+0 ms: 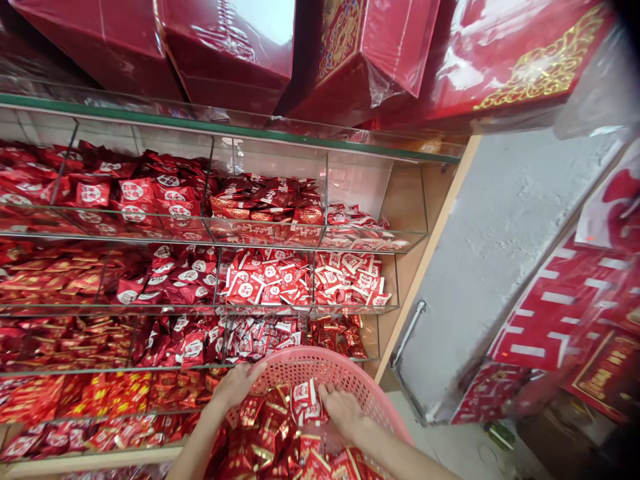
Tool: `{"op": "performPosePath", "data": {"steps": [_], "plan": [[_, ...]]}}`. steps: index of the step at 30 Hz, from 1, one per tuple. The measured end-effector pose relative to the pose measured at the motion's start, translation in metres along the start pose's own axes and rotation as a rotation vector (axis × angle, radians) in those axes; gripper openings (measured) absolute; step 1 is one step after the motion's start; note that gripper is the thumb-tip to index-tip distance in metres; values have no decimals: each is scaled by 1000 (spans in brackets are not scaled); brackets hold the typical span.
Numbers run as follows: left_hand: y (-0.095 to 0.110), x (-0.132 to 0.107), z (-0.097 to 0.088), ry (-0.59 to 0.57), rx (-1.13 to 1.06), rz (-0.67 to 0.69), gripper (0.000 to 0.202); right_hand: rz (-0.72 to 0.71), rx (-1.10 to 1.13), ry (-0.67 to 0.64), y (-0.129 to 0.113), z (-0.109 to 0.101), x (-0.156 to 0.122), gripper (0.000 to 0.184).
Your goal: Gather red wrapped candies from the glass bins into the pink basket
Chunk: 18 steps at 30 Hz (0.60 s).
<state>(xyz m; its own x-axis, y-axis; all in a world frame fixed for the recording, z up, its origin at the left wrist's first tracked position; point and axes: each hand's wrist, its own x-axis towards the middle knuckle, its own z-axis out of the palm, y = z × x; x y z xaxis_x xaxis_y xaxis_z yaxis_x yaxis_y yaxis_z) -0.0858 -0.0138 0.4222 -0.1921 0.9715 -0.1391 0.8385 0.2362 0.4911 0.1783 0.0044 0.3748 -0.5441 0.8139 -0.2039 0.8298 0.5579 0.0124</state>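
Note:
A pink perforated plastic basket (373, 387) stands low against the shelves, filled with small red and gold wrapped candy packets (267, 427). My left hand (236, 387) is closed on the basket's left rim, with its fingers at the edge. Inside the basket, my right hand (344, 410) has its fingertips closed at the edge of a red and white candy packet (306, 400). Its palm faces down, and the other fingers are partly hidden. More red packets lie beneath and around this hand.
Glass-divided shelf bins (270, 277) hold red candy packets in several rows. Large red gift boxes (227, 50) sit on the glass shelf (240, 133) above. A wooden side panel (430, 260) and grey wall (480, 233) bound the right, where red packaged goods (545, 307) hang.

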Motion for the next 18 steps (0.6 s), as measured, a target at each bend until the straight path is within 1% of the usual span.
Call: {"op": "performPosePath", "data": {"steps": [2,5,9,12,16,18], "plan": [[-1,1,0,-2,2,7,67,31,35,17,-1,2,2,79],[-1,1,1,-6,-3,12,67,64,67,-18,-2,1,1,76],[-1,1,3,0,-23,14,66,87,43,-79,0,-5,-1,80],[-1,1,2,1,-37,32,64,108,20,-86,1,-8,0,79],[2,2,0,-13,-22,37,61,124,29,-97,3,-10,3,90],[2,2,0,-7,-28,42,59,131,36,-98,3,-12,1,92]]}}
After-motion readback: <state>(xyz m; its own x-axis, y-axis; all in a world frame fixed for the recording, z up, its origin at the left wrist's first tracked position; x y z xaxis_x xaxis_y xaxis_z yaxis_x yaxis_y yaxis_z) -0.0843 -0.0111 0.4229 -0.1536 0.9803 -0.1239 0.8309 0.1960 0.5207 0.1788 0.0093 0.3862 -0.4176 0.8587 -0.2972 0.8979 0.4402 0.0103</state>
